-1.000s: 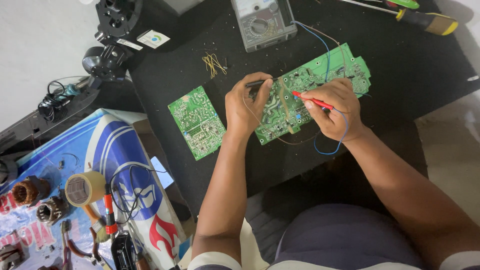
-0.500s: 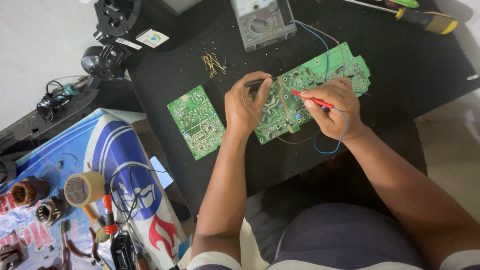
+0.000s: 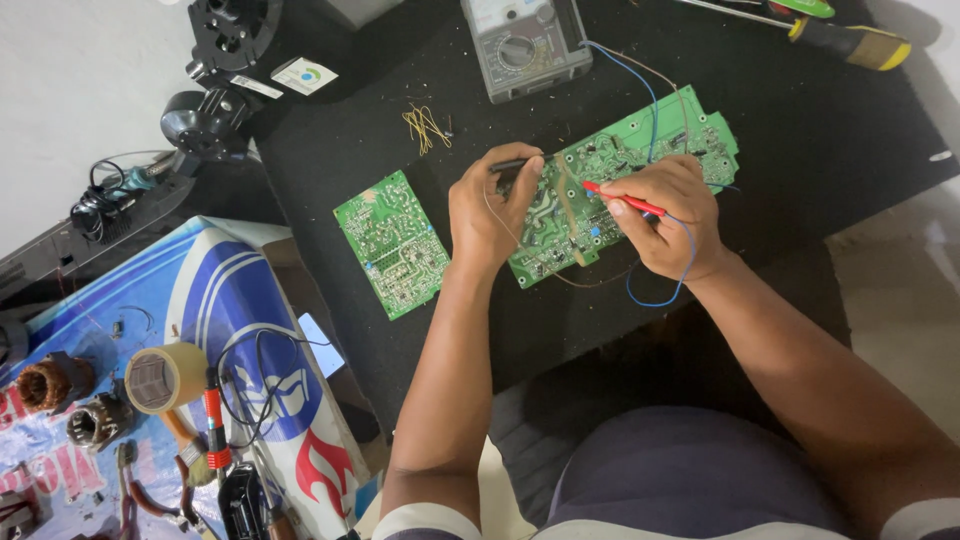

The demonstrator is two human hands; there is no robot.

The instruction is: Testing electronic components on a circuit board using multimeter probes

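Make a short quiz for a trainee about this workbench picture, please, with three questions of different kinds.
1. True or false: the right hand holds a red probe over the large circuit board.
2. The left hand holds: A) a black probe B) a brush C) the tape roll
3. Fill in: the small circuit board lies to the ____ of the large one in the picture.

Key: 1 true; 2 A; 3 left.
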